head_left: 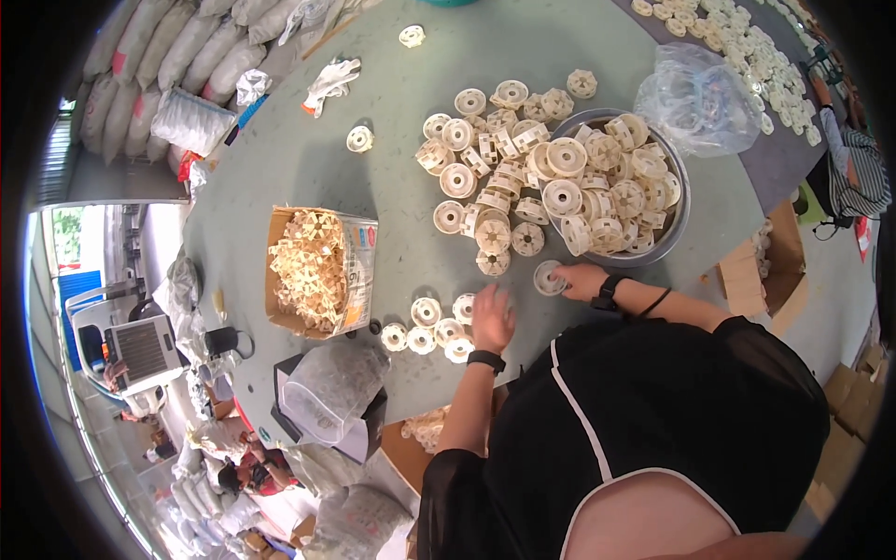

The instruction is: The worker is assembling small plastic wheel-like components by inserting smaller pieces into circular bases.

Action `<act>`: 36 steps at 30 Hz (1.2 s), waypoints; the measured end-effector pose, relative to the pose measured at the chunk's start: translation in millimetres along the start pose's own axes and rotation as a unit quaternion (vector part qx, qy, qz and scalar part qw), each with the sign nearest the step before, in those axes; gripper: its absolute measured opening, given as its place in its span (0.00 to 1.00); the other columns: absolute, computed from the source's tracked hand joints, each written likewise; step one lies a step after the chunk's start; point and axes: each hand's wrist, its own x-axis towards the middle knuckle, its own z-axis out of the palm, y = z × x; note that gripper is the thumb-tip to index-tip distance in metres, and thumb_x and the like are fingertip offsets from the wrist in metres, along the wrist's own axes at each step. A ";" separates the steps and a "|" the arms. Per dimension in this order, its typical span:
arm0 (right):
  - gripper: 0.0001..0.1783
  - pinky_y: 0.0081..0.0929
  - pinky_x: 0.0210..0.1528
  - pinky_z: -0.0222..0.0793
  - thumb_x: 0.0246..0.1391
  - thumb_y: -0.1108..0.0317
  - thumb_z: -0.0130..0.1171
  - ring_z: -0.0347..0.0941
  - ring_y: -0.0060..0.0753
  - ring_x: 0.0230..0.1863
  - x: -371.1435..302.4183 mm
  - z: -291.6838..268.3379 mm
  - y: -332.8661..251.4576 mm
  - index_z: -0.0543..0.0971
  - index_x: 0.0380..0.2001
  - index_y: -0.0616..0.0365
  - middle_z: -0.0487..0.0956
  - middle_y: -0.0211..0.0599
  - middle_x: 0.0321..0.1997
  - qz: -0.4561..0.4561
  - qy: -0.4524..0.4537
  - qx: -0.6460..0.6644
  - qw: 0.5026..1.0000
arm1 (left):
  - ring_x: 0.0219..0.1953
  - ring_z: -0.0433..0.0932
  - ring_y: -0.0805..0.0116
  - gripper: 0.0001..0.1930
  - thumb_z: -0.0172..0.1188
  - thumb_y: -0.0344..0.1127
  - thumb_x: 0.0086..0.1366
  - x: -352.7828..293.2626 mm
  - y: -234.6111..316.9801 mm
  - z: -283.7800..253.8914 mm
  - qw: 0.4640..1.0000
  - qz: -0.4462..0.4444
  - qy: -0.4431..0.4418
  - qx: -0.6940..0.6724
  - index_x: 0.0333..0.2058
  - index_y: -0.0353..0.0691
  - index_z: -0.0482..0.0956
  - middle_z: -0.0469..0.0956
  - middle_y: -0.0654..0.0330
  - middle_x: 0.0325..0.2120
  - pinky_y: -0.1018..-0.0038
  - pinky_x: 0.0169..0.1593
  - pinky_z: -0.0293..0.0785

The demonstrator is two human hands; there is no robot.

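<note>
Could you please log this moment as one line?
left hand: by grouped wheels | right hand: touching single wheel | bowl: heaped | carton: holds beige pieces

One view, head: left fisheye of a side-by-side pair, worn on the head, upright, unmirrored. Looks steeply down from above the wearer's black top (644,401), which is nearest the lens and fills the lower right. Left hand (492,322) and right hand (579,280) land near mid-frame, close range. Grey table (411,271) spans the centre, edges bowed by the lens. Very wide coverage, reaching distant stacked sacks (182,56) upper left. Corners go black.
</note>
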 end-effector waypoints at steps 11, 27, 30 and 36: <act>0.12 0.24 0.25 0.67 0.41 0.70 0.45 0.72 0.28 0.22 19.9 36.2 31.7 0.73 0.30 0.62 0.75 0.37 0.24 0.074 -0.054 0.286 0.954 | 0.48 0.60 0.56 0.31 0.62 0.40 0.40 10.4 -2.1 -3.3 0.998 -0.032 -0.007 0.055 0.47 0.45 0.63 0.63 0.55 0.45 0.60 0.52 0.54; 0.19 0.27 0.29 0.69 0.47 0.56 0.52 0.71 0.30 0.31 0.6 31.3 3.7 0.69 0.39 0.58 0.73 0.35 0.33 0.174 -0.079 0.489 0.851 | 0.39 0.67 0.51 0.27 0.63 0.47 0.38 56.8 40.8 -0.5 0.970 -0.243 -0.032 0.000 0.34 0.34 0.68 0.68 0.48 0.34 0.63 0.44 0.63; 0.23 0.33 0.33 0.68 0.47 0.49 0.49 0.70 0.33 0.35 -0.8 27.1 3.9 0.69 0.40 0.54 0.73 0.34 0.37 0.207 -0.121 0.644 0.727 | 0.37 0.69 0.54 0.24 0.61 0.46 0.41 45.3 69.4 -3.0 0.980 -0.178 -0.012 -0.089 0.32 0.34 0.70 0.70 0.49 0.31 0.65 0.41 0.65; 0.23 0.36 0.41 0.65 0.49 0.44 0.43 0.68 0.36 0.40 -5.2 36.8 -9.6 0.69 0.40 0.48 0.72 0.31 0.39 0.151 -0.170 0.767 0.600 | 0.35 0.70 0.60 0.21 0.59 0.40 0.47 3.0 63.7 17.1 0.947 -0.152 0.066 -0.275 0.38 0.33 0.71 0.70 0.52 0.31 0.69 0.40 0.66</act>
